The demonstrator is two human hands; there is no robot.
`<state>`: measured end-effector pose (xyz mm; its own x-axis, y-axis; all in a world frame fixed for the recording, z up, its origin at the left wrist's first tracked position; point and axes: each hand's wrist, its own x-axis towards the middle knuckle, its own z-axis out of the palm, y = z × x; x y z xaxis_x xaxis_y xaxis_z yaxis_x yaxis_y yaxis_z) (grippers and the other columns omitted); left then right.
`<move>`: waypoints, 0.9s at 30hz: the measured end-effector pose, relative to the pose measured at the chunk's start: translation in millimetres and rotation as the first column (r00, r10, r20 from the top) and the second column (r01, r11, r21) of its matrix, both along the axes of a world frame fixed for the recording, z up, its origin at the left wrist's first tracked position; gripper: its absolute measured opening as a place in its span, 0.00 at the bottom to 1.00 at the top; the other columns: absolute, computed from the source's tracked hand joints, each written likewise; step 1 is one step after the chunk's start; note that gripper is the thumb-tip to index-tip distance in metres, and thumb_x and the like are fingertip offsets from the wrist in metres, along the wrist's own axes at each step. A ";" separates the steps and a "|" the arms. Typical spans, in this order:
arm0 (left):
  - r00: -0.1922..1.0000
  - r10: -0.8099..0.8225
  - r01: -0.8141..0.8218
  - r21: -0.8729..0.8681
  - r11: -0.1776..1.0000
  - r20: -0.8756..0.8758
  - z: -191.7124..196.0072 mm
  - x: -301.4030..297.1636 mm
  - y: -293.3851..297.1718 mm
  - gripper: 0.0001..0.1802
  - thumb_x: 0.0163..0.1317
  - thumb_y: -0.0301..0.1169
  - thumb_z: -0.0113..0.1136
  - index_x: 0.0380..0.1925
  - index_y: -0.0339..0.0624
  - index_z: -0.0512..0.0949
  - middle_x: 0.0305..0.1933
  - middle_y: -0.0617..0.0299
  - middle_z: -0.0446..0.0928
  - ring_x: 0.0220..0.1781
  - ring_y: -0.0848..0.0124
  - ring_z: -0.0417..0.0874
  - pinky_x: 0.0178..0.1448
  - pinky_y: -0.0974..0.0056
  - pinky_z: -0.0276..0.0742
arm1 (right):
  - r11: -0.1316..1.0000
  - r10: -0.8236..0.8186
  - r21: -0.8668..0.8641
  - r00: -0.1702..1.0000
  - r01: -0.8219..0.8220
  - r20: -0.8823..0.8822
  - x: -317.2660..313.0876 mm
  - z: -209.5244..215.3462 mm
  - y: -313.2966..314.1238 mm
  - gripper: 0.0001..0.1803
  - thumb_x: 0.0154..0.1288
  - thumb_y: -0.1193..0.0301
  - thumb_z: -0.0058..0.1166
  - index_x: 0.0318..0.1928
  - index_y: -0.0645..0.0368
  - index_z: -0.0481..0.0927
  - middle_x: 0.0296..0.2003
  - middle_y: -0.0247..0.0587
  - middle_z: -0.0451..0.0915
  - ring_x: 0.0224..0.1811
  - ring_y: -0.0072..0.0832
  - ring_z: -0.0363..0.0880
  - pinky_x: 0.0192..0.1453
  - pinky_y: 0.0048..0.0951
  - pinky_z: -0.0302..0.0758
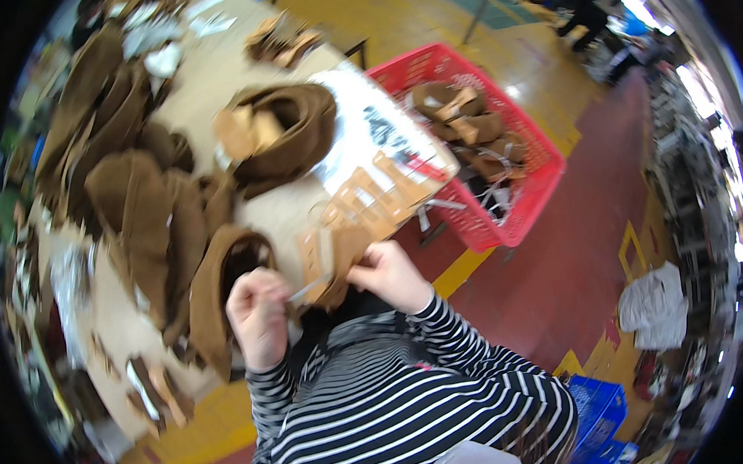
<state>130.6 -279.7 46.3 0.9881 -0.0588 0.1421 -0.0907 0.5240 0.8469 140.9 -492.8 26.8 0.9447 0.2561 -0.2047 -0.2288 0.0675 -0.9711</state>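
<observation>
Left hand (257, 313), right hand (390, 273) grip flat tan leather piece (331, 254).

A pale worktable (207, 81) carries brown fabric pieces (151, 217), tan cut-outs (370, 199) and a white sheet (358, 125).

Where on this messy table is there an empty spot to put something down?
A bare tan strip of the table runs between the brown fabric pile on the left and the curled brown fabric piece. Near the left hand and right hand it is crowded. The red plastic basket is full.
</observation>
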 end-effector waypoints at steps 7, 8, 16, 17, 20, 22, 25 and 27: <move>0.983 0.135 -0.182 0.732 0.656 0.123 4.1 -5.1 -31.5 0.15 0.54 0.22 0.67 0.43 0.33 0.81 0.32 0.56 0.83 0.32 0.71 0.86 0.38 0.71 0.81 | 0.978 -0.003 -0.208 0.999 0.014 0.054 -3.7 3.6 12.7 0.11 0.61 0.73 0.59 0.40 0.70 0.82 0.27 0.41 0.83 0.27 0.20 0.79 0.33 0.24 0.75; 0.978 0.135 -0.206 0.760 0.616 0.156 5.0 -4.1 -30.1 0.15 0.54 0.22 0.67 0.43 0.33 0.81 0.31 0.57 0.82 0.31 0.71 0.85 0.37 0.71 0.81 | 0.968 -0.017 -0.247 0.995 0.041 0.097 -5.3 5.0 14.9 0.11 0.61 0.74 0.59 0.40 0.71 0.82 0.27 0.43 0.84 0.28 0.21 0.80 0.34 0.25 0.76; 0.988 -0.004 -0.133 0.860 0.492 0.155 -2.8 0.0 -17.8 0.13 0.53 0.26 0.69 0.37 0.33 0.80 0.26 0.55 0.76 0.26 0.68 0.79 0.30 0.67 0.75 | 0.923 0.082 -0.385 0.980 -0.007 0.180 -7.6 12.8 22.7 0.11 0.64 0.70 0.57 0.36 0.69 0.80 0.22 0.50 0.79 0.21 0.31 0.78 0.30 0.29 0.74; 0.985 0.006 -0.155 0.867 0.474 0.173 -5.9 0.4 -18.0 0.12 0.53 0.26 0.68 0.36 0.33 0.79 0.27 0.54 0.76 0.27 0.65 0.79 0.31 0.66 0.75 | 0.888 0.137 -0.455 0.981 -0.060 0.139 -7.6 14.7 20.3 0.12 0.64 0.69 0.57 0.34 0.69 0.79 0.21 0.50 0.78 0.20 0.32 0.77 0.28 0.29 0.73; 0.929 -0.017 -0.338 0.864 0.374 0.371 -16.2 4.3 -19.6 0.11 0.53 0.25 0.67 0.34 0.31 0.77 0.26 0.53 0.75 0.25 0.62 0.77 0.29 0.65 0.74 | 0.865 0.182 -0.492 0.975 -0.095 0.131 -6.7 17.2 18.1 0.14 0.66 0.67 0.57 0.31 0.68 0.76 0.18 0.48 0.75 0.17 0.32 0.74 0.23 0.32 0.68; 0.910 -0.029 -0.378 0.858 0.347 0.413 -21.7 4.0 -21.2 0.12 0.53 0.25 0.66 0.34 0.32 0.74 0.27 0.51 0.74 0.27 0.58 0.77 0.32 0.61 0.74 | 0.863 0.200 -0.494 0.970 -0.109 0.136 -6.3 16.4 18.1 0.13 0.66 0.68 0.56 0.33 0.68 0.77 0.18 0.48 0.75 0.17 0.32 0.74 0.24 0.32 0.68; 0.981 -0.022 -0.173 0.920 0.352 0.193 -25.6 1.0 -21.2 0.14 0.54 0.25 0.64 0.38 0.34 0.71 0.31 0.46 0.74 0.34 0.50 0.79 0.39 0.54 0.76 | 0.899 0.167 -0.429 0.977 -0.093 0.136 -5.9 11.0 22.7 0.12 0.66 0.69 0.56 0.34 0.69 0.77 0.19 0.46 0.76 0.17 0.29 0.74 0.24 0.31 0.68; 0.971 -0.001 -0.219 0.895 0.388 0.239 -25.3 -1.0 -21.3 0.14 0.54 0.24 0.64 0.39 0.34 0.72 0.31 0.46 0.75 0.34 0.50 0.80 0.38 0.55 0.77 | 0.937 0.139 -0.339 0.980 -0.084 0.140 -6.1 7.3 24.0 0.11 0.66 0.70 0.56 0.35 0.69 0.78 0.19 0.44 0.77 0.18 0.27 0.74 0.24 0.30 0.69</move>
